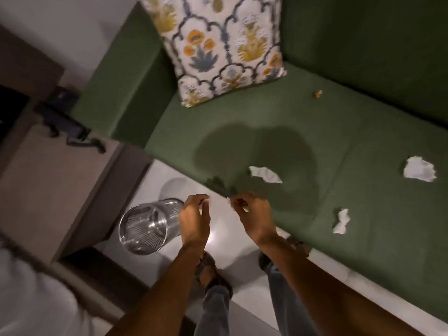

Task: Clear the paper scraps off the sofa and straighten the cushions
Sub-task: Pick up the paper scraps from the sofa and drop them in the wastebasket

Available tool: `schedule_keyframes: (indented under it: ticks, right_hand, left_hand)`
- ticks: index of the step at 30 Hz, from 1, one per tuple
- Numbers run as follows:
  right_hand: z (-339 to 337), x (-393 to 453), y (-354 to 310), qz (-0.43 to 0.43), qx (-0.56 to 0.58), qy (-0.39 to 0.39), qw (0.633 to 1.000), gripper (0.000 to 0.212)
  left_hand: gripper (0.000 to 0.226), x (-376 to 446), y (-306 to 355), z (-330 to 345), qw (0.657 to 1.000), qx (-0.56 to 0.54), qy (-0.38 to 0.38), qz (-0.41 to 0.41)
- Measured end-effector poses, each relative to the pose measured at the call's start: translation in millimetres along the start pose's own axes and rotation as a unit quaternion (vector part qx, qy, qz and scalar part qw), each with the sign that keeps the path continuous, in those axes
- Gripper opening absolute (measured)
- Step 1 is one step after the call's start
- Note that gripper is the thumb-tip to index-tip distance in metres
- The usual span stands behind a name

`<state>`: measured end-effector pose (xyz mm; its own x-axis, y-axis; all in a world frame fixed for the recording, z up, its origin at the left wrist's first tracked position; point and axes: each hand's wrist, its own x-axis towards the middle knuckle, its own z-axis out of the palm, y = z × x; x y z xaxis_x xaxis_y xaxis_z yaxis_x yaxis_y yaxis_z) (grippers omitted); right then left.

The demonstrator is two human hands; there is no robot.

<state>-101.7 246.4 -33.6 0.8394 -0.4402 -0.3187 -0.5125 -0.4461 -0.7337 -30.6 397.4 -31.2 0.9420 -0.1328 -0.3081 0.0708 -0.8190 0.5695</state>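
**Paper scraps litter green sofa as hands meet above the floor**

A person stands at a green sofa [242, 132], left hand [195, 221] and right hand [254, 217] held close together over the pale floor [232, 309], fingers curled and pinched; blur hides whether a small white fragment sits between the fingertips. Three white crumpled scraps lie on the seat: one [265, 174] near the front edge, one [419, 170] further right, one [341, 221] by the seam. A tiny yellowish scrap [317, 93] rests near the backrest. A floral cushion [225, 47] leans upright in the corner. A mesh wastebasket [145, 229] stands just beside the left hand, next to a wooden side table [58, 175].
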Motion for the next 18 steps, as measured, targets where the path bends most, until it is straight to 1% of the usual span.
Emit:
schedule_keyframes:
  ticks: [2, 4, 7, 9, 13, 16, 18]
  right_hand:
    - [42, -7, -23, 0.001, 0.028, -0.022, 0.999, 0.005]
    - [83, -17, -46, 0.015, 0.034, -0.049, 0.998, 0.006]
    - [145, -31, -67, 0.037, 0.048, -0.077, 0.995, 0.004]
    - [190, -39, -80, 0.030, 0.062, -0.102, 0.992, 0.001]
    - [272, -37, -98, -0.011, 0.053, -0.133, 0.990, 0.003]
    - [324, -31, -100, -0.029, 0.008, -0.162, 0.986, 0.018]
    - [349, -30, -99, -0.019, 0.028, -0.160, 0.987, 0.030]
  left_hand:
    - [0.009, -3, -44, -24, 0.997, -0.022, 0.040, -0.061]
    - [0.008, -5, -91, -46, 0.991, -0.024, 0.076, -0.104]
    - [0.007, -6, -159, -70, 0.983, -0.022, 0.092, -0.160]
    - [0.008, -6, -202, -79, 0.980, -0.027, 0.099, -0.173]
    - [0.011, 5, -268, -86, 0.980, -0.009, 0.105, -0.167]
    - [0.018, 19, -302, -84, 0.978, -0.015, 0.088, -0.187]
    - [0.030, 27, -318, -82, 0.980, -0.012, 0.057, -0.191]
